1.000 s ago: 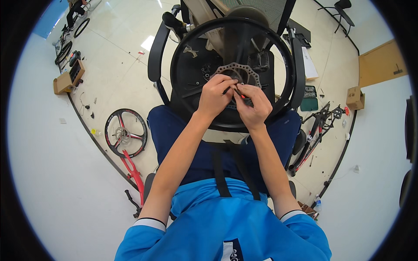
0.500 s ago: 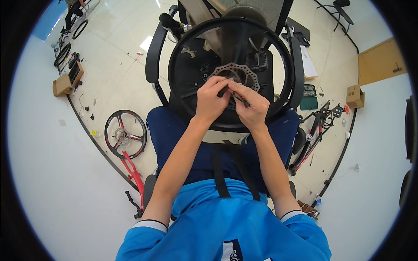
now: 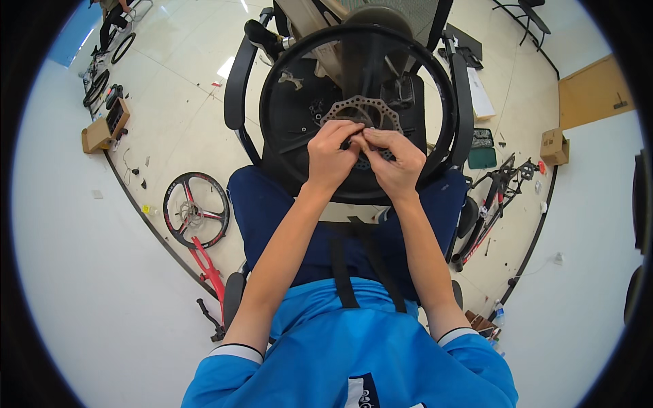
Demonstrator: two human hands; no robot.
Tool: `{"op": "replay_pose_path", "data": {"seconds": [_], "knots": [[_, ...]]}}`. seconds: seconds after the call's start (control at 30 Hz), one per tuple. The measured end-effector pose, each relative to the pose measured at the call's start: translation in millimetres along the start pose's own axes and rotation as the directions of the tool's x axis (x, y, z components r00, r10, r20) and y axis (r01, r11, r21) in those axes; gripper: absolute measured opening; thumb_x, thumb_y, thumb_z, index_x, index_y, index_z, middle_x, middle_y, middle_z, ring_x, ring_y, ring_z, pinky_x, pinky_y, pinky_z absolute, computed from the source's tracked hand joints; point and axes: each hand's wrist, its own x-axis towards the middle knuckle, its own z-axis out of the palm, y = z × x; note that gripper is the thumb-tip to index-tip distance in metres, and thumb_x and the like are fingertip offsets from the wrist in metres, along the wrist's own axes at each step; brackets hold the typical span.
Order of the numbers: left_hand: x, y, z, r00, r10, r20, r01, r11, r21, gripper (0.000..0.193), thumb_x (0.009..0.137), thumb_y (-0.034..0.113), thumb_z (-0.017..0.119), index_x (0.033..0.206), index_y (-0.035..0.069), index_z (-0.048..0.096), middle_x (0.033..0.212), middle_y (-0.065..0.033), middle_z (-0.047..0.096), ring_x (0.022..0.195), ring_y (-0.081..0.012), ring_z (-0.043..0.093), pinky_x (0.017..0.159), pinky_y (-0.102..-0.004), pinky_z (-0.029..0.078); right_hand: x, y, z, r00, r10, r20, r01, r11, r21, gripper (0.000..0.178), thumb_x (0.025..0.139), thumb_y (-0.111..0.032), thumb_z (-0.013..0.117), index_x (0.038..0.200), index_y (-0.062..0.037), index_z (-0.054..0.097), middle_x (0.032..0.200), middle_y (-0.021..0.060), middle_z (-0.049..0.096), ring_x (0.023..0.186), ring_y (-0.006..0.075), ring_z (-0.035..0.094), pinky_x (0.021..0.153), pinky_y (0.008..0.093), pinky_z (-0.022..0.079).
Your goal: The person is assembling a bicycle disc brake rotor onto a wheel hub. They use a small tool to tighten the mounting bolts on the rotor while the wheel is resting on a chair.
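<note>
A black wheel (image 3: 449, 102) lies across a black chair seat (image 3: 299, 102) and my lap. At its middle sits a silver brake disc (image 3: 367, 102) with a row of holes and a scalloped edge. Over the disc's near part, my left hand (image 3: 330, 155) and my right hand (image 3: 398, 164) meet with fingertips pinched together. Both are closed, and whatever small thing lies between them is hidden by the fingers. Small loose metal parts (image 3: 315, 107) show on the seat beside the disc, left of it, and a pale metal piece (image 3: 290, 80) lies farther up.
Black armrests (image 3: 236, 88) flank the wheel. On the floor at left are a three-spoke wheel (image 3: 197, 211) and a red fork (image 3: 207, 268). At right are a bicycle frame (image 3: 486, 224), a green tool case (image 3: 481, 158) and a cardboard box (image 3: 555, 147). A person (image 3: 114, 17) stands far left.
My right hand has turned slightly, its thumb now more exposed; a dark slim thing that showed under its palm is no longer visible. The wheel has shifted a little left and up.
</note>
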Motion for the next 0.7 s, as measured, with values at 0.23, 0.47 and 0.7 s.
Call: {"op": "replay_pose_path", "data": {"seconds": [0.23,0.47,0.7], "knots": [[6.7,-1.2,-5.2,0.996,0.05,0.07,-0.047,0.998,-0.037,0.024,0.071,-0.009,0.068,0.093,0.0,0.074,0.093,-0.0115,0.074,0.081,-0.0262,0.071,0.072,-0.0317,0.057,10.9,-18.4,-1.9,1.0,0.009,0.03,-0.008,0.999,-0.05,0.024,0.078,0.007,0.073,0.101,-0.0007,0.074,0.092,0.0095,0.074,0.085,0.0262,0.073,0.081,0.0315,0.057],[13.0,-6.3,-6.4,0.974,0.165,0.153,-0.167,0.986,-0.003,0.025,0.07,-0.01,0.066,0.092,0.0,0.073,0.096,-0.0116,0.074,0.086,-0.0274,0.071,0.075,-0.034,0.057,1.0,-6.2,0.1,0.988,0.095,0.12,-0.107,0.989,0.103,0.028,0.084,0.01,0.069,0.111,0.0008,0.075,0.108,0.0142,0.076,0.101,0.0218,0.074,0.089,0.0297,0.057],[8.0,-0.9,-3.2,0.997,0.045,0.055,-0.042,0.998,-0.052,0.023,0.069,-0.009,0.068,0.09,0.001,0.073,0.094,-0.0114,0.074,0.087,-0.0267,0.071,0.076,-0.0336,0.057,5.0,4.5,5.0,0.992,0.117,-0.056,-0.111,0.989,0.099,0.02,0.067,0.001,0.086,0.08,0.0017,0.071,0.075,0.007,0.07,0.067,0.0135,0.067,0.064,0.0239,0.052]]}}
